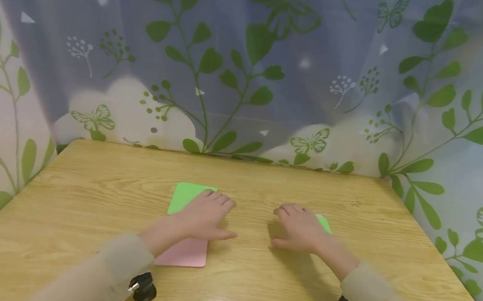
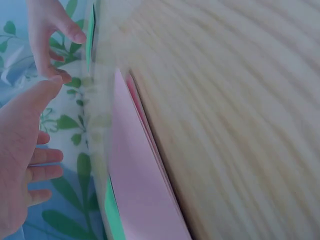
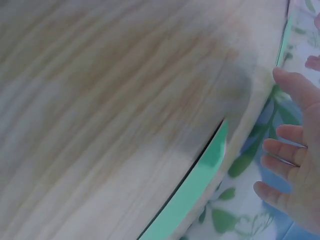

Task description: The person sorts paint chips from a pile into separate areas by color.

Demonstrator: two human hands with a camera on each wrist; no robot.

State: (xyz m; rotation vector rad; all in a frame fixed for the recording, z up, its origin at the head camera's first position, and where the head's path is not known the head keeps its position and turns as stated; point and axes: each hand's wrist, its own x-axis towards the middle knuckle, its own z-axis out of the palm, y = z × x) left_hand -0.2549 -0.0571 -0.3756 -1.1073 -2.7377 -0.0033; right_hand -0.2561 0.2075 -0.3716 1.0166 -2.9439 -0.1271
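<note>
Bare left hand [image 1: 210,215] and bare right hand [image 1: 303,230] are held empty above a wood-grained table [image 1: 127,181].
In the head view, beige-sleeved forearms [image 1: 90,273] are stretched forward, thumbs turned inward; a flat green sheet [image 1: 187,197] and flat pink sheet [image 1: 185,254] are partly covered by the left hand, a second green sheet [image 1: 324,223] mostly by the right. In the left wrist view, the left fingers are loosely spread, apart from the pink sheet. In the right wrist view, the right fingers are likewise parted.

Two green pieces [image 1: 184,196] [image 1: 324,224], one pink piece [image 1: 186,254], two grips [image 1: 207,214] [image 1: 301,228].
</note>
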